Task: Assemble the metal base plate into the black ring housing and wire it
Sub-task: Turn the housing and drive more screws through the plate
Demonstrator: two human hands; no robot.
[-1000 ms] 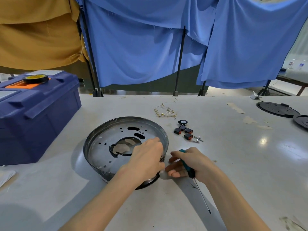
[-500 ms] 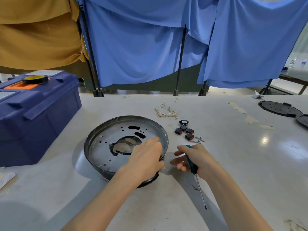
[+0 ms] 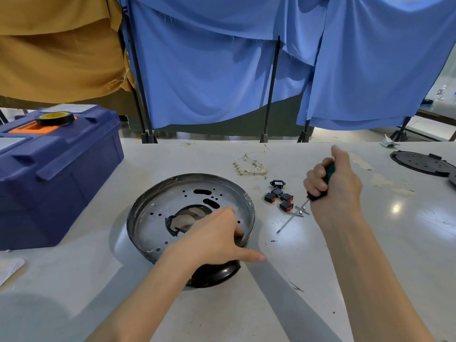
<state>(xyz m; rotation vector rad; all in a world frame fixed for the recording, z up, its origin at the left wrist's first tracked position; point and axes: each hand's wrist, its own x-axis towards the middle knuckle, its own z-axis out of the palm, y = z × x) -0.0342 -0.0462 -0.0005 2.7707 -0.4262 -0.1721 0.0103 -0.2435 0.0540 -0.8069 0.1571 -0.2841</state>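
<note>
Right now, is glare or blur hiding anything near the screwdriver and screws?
Head view: a glare patch on the table sits right of the right hand, clear of the screws; the screwdriver looks slightly motion-blurred along its shaft.

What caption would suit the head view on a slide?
Left hand holds the metal base plate; right hand grips a screwdriver near small switches.

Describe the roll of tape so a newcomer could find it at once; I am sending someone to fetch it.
Start at the big blue toolbox at the left side of the table. On its lid, over the orange patch, lies the roll of tape. It is the only black ring with a yellow middle; the other black discs lie on the table far right.
</note>
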